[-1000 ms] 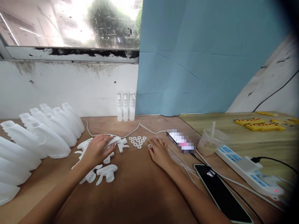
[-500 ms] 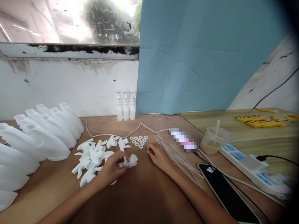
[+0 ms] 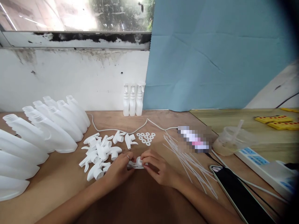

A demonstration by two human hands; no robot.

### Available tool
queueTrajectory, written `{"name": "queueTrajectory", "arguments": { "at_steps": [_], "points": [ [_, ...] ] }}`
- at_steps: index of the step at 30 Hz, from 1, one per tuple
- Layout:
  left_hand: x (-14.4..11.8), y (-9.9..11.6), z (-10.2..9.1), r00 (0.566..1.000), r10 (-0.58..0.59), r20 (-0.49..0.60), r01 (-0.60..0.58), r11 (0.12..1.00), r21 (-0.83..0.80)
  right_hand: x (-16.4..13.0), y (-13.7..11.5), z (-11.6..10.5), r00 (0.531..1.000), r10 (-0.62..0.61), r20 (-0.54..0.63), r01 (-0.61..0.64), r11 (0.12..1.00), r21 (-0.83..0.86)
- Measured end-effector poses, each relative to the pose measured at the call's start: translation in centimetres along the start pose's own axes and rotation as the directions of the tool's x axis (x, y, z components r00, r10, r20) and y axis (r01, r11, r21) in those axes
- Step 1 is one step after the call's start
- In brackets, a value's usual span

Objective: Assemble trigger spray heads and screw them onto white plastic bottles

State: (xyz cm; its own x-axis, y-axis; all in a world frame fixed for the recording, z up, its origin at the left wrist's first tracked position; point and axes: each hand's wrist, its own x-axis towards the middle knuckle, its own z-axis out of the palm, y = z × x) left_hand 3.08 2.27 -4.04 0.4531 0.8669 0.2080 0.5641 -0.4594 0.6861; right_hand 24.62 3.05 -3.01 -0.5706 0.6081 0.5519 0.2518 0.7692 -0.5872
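My left hand (image 3: 122,166) is closed around a white trigger spray head (image 3: 133,165), whose round collar faces up and to the right. At that collar, the fingers of my right hand (image 3: 156,166) pinch what looks like a flat white washer (image 3: 139,161); the fingertips partly cover it. Left of my hands lies a heap of loose white trigger spray heads (image 3: 102,151). Several flat ring washers (image 3: 146,136) lie together just beyond my hands. To the right is a loose bundle of thin white tubes (image 3: 184,155).
White bottles without tops (image 3: 54,127) stand in rows at left. Three bottles with spray tops (image 3: 132,101) stand by the wall. On the right are a blurred-out device (image 3: 193,138), a plastic cup with straw (image 3: 225,144), a phone (image 3: 235,189), a power strip (image 3: 261,168) and cables.
My right hand has moved left from beside the washers to the spray head's collar. The left hand still holds the spray head, now with its collar turned up. The view has shifted slightly.
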Motion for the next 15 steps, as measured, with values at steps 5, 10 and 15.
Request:
{"name": "queueTrajectory", "arguments": {
  "at_steps": [5, 10, 15],
  "points": [
    [0.0, -0.5, 0.2, 1.0, 0.015, 0.017, -0.015, 0.999, 0.033, 0.0, -0.1, 0.0, 0.995, -0.084, 0.06, 0.09, 0.991, -0.101],
    [-0.1, -0.3, 0.0, 0.991, 0.124, 0.05, -0.13, 0.98, 0.149, -0.1, 0.1, 0.0, 0.998, -0.038, 0.047, 0.047, 0.977, -0.21],
    [-0.1, 0.4, -0.2, 0.975, 0.199, 0.102, -0.221, 0.928, 0.3, -0.4, 1.0, 0.3, 0.999, 0.01, 0.034, -0.001, 0.967, -0.254]
  ]
}}
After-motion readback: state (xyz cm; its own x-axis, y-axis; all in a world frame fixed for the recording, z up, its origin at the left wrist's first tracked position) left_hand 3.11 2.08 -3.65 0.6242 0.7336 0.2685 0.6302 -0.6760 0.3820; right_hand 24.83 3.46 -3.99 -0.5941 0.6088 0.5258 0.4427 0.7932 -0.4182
